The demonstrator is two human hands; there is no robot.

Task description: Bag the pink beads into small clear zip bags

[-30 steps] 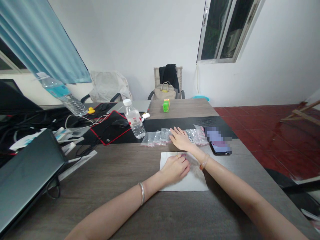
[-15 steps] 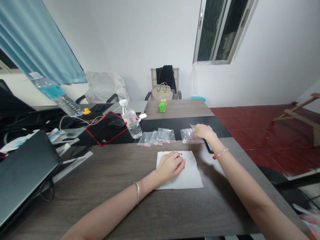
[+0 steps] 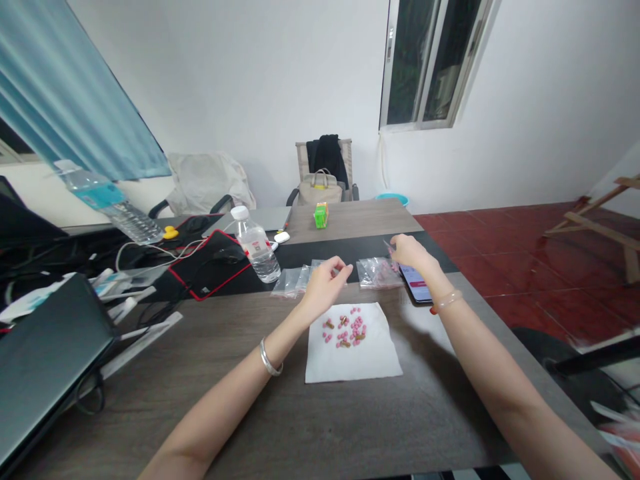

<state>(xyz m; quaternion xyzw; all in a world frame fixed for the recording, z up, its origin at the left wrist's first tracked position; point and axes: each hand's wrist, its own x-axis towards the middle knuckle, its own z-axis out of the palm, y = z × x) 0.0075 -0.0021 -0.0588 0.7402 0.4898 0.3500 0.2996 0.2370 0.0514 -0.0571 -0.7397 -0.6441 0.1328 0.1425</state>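
On a white paper sheet [image 3: 320, 365] lie several small pink pills [image 3: 357, 325] and a few brown-and-tan capsules [image 3: 345, 344]. My left hand [image 3: 326, 285] hovers above the sheet's far edge, fingers loosely curved and apart with nothing visible in them; it partly hides a row of clear zip bags [image 3: 290, 281]. Farther right, my right hand [image 3: 414, 253] is closed on the edge of a small clear plastic bag [image 3: 389, 247]. Just below that hand, more bags with pink contents [image 3: 377, 272] lie flat beside a lit phone [image 3: 416, 285].
A water bottle [image 3: 257, 247] stands left of the bags, near a black mouse pad [image 3: 205, 273] with red edging. A green box [image 3: 321, 215] sits farther back. Along the left are a dark laptop [image 3: 60, 353], tangled cables and another bottle [image 3: 113, 203].
My left hand has lifted off the paper and moved away toward the bags, uncovering the pills and capsules. My right hand has raised slightly, showing more of the phone.
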